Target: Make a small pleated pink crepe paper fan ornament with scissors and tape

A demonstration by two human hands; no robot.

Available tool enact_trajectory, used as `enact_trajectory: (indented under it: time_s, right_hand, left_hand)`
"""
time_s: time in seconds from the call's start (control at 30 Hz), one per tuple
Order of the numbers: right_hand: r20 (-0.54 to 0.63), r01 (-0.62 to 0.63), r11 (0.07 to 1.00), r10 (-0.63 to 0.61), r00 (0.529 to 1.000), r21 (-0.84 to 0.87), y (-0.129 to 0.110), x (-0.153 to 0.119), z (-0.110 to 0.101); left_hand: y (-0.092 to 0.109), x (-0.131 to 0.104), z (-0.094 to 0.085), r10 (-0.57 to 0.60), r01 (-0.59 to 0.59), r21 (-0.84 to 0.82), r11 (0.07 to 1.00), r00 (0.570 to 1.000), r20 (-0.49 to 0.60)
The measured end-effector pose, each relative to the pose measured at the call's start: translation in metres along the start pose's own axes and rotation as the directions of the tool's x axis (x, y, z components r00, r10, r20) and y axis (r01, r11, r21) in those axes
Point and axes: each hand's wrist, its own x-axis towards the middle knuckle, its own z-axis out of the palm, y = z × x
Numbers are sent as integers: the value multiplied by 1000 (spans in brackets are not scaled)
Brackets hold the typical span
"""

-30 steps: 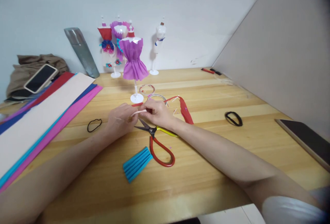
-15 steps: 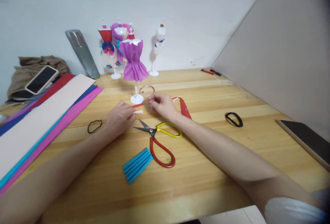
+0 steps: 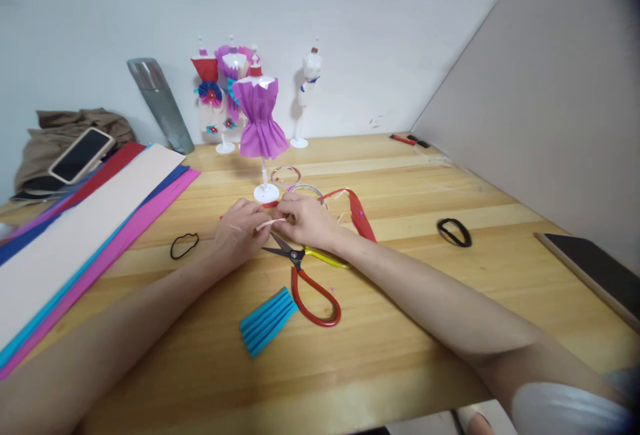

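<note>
A narrow pale strip (image 3: 271, 223) stretches between my two hands above the table. My left hand (image 3: 243, 228) is closed on its left end. On its right end, the fingers of my right hand (image 3: 304, 220) are pinched together. Just below my hands lie scissors (image 3: 296, 257) with blades apart, one handle yellow and one red. A pleated blue paper piece (image 3: 269, 321) rests nearer the front edge. Behind my fingers, a small mannequin stand wears a purple paper dress (image 3: 261, 118). A red paper strip (image 3: 361, 216) lies right of my right hand.
Long coloured paper sheets (image 3: 95, 221) spread at left, near a phone (image 3: 81, 155) and a grey bottle (image 3: 161, 105). Other small mannequins (image 3: 311, 75) stand by the wall. Two thin rings (image 3: 286, 167) lie behind my hands. Black bands (image 3: 454, 232) flank the work spot; a dark tablet-like slab (image 3: 595, 271) is at right.
My right hand has come down and left to meet the left hand at the pale strip. It now covers part of the yellow handle, and a second ring shows behind it.
</note>
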Motion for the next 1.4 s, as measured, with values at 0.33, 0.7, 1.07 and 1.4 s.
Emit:
enact_trajectory:
  time_s: [0.33, 0.7, 1.07, 1.4]
  right_hand:
    - [6, -266, 960, 267, 964, -87, 10, 3, 4]
    - [-70, -279, 959, 282, 957, 52, 15, 11, -37]
    - [287, -106, 985, 142, 947, -138, 96, -6, -96]
    - [147, -285, 955, 271, 951, 80, 75, -2, -113]
  left_hand:
    - [5, 4, -15, -187, 148, -185, 972, 957, -221]
    - [-13, 13, -24, -306, 299, -233, 925, 952, 6]
    - [-16, 11, -22, -279, 275, -215, 937, 960, 12]
    - [-11, 17, -31, -493, 490, -483, 725, 860, 132]
